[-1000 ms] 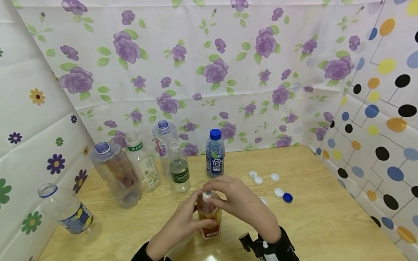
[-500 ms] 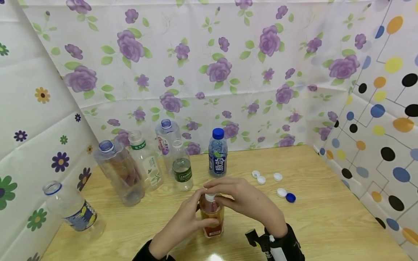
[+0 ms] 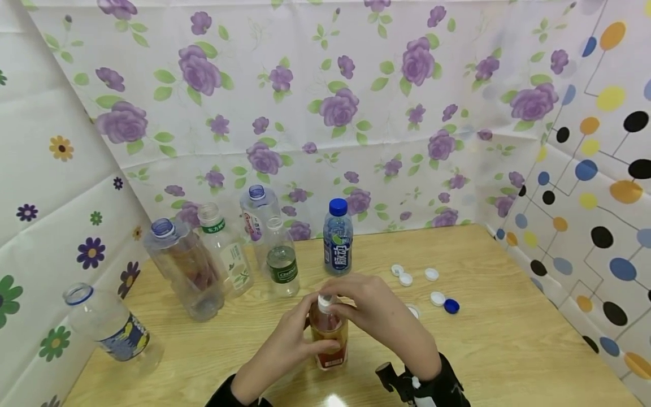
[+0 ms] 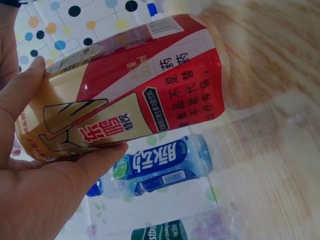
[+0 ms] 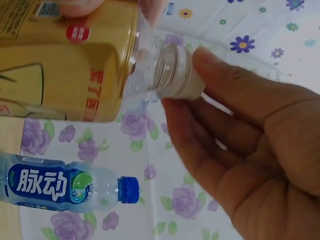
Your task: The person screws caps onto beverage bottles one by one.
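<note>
A bottle with a gold and red label (image 4: 150, 85) stands upright on the table near its front in the head view. My left hand (image 3: 287, 342) grips its body, with the thumb across the near side. On the bottle's neck sits a white cap (image 5: 186, 75), which my right hand (image 3: 373, 305) pinches between thumb and fingers from above. The right wrist view shows the thumb on one side of the cap and a finger on the other; clear neck shows below it. Behind the bottle stands a blue drink bottle (image 3: 338, 243) with a blue cap.
Several uncapped empty bottles stand at the left: a yellow-and-blue-labelled bottle (image 3: 109, 328), a large clear bottle (image 3: 185, 274), a green-labelled bottle (image 3: 282, 265) and others. Loose white caps (image 3: 431, 275) and a blue cap (image 3: 451, 306) lie at right on the table (image 3: 519, 339).
The right hand's fingers and wrist shift and turn slightly around the cap, dipping over it and back. The left hand keeps its grip on the bottle. The head view sways a little.
</note>
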### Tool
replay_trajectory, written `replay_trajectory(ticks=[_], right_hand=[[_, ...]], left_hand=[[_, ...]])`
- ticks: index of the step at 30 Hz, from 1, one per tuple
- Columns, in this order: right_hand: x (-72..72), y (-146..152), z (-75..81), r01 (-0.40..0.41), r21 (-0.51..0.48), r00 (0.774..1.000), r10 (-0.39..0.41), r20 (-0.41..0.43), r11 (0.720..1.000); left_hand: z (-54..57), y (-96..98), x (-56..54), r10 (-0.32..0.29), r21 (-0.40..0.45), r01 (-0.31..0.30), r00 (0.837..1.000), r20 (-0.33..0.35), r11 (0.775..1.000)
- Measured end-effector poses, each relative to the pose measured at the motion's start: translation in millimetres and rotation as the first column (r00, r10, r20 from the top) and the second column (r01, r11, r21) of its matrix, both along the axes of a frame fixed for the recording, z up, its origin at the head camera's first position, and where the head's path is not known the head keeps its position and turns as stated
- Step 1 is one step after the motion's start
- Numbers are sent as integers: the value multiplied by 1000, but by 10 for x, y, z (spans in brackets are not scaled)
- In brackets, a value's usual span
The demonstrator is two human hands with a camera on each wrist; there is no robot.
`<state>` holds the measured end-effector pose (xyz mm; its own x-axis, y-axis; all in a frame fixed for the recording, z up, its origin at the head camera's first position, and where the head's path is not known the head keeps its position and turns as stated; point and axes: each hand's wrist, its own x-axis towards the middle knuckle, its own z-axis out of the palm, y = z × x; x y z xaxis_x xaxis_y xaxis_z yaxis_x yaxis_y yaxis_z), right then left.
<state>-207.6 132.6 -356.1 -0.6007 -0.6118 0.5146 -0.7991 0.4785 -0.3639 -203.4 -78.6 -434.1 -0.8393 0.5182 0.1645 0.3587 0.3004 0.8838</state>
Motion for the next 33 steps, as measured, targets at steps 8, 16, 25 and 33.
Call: replay_trajectory(ticks=[8,16,25,33], right_hand=[[62,-68,22,98,8,995,-97,-13,995],[25,-6,19,69,56,997,-70,19,996],[-26,58,27,-43,75,999,41,19,996],[-48,85,16,-119,91,989,110,94,989]], left_hand=[[5,-2,-7,5,-12,-5,1000,-18,1000],[6,-8,-17,-9,-14,9,1000,-25,1000],[21,-20,-13,-13,-20,13,1000,-9,1000],[20,-31,0,-15,-18,15,1000,14,1000]])
